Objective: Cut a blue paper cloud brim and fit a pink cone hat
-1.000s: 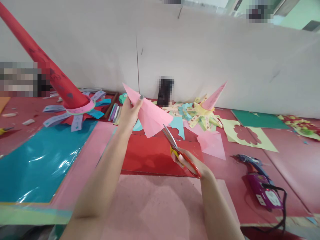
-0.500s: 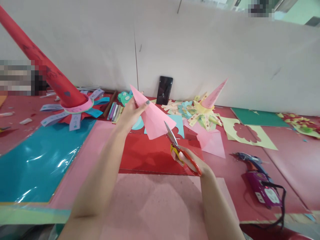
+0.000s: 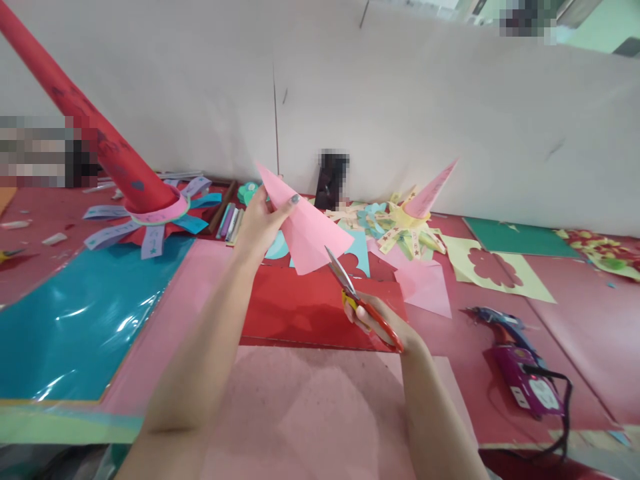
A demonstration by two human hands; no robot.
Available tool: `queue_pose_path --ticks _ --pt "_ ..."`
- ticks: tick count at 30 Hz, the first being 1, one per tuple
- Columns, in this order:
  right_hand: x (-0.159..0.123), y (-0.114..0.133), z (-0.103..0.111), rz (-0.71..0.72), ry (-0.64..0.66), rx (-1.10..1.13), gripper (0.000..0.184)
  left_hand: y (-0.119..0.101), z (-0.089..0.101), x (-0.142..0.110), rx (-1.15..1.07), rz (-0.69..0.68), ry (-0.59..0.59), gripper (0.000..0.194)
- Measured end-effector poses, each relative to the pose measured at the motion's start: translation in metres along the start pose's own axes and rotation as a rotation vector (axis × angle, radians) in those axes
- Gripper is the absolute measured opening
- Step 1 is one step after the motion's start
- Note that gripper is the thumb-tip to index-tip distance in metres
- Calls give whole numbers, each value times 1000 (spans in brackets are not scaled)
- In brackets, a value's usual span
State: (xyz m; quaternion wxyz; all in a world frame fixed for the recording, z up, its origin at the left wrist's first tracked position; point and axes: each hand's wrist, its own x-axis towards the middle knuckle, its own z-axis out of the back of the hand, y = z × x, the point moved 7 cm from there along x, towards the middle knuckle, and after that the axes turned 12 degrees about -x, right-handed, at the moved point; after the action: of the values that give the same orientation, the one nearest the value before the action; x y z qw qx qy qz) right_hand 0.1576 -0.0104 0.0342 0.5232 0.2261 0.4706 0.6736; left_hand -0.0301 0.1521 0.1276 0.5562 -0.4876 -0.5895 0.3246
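My left hand (image 3: 265, 223) grips a pink paper cone (image 3: 313, 233) near its upper half, thumb across the front. The cone tilts, its tip up to the left and its wide, uneven rim low on the right. In my right hand (image 3: 367, 313) is a pair of scissors (image 3: 345, 277) with red and yellow handles. Their blades point up and left, close to the cone's lower rim; whether they touch the paper I cannot tell. Red sheets (image 3: 320, 307) lie on the table below both hands.
A tall red paper cone (image 3: 115, 160) with lettered strips stands left, beside a blue sheet (image 3: 85, 320). Behind the hands are a phone (image 3: 331, 180) and a smaller pink cone (image 3: 430, 190) on yellow strips. To the right lie a glue gun (image 3: 505, 323) and a purple power strip (image 3: 530, 383).
Over the last second, the pink cone and my left hand have shifted slightly right. My right hand and the scissors have stayed almost in place.
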Motion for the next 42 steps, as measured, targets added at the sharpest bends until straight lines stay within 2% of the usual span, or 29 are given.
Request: queue_pose_path --ticks 13,18,24,42 --pt "0 2 0 -7 -5 1 54 -3 1 -2 132 -76 -24 57" --pt "1 3 -1 -1 5 11 55 -9 6 -4 180 -112 -107 55" --pt "2 7 1 -35 -47 -80 58 -12 9 -6 225 -107 -198 54" --pt "2 8 0 -87 -72 33 53 -13 6 -13 254 -71 -203 51"
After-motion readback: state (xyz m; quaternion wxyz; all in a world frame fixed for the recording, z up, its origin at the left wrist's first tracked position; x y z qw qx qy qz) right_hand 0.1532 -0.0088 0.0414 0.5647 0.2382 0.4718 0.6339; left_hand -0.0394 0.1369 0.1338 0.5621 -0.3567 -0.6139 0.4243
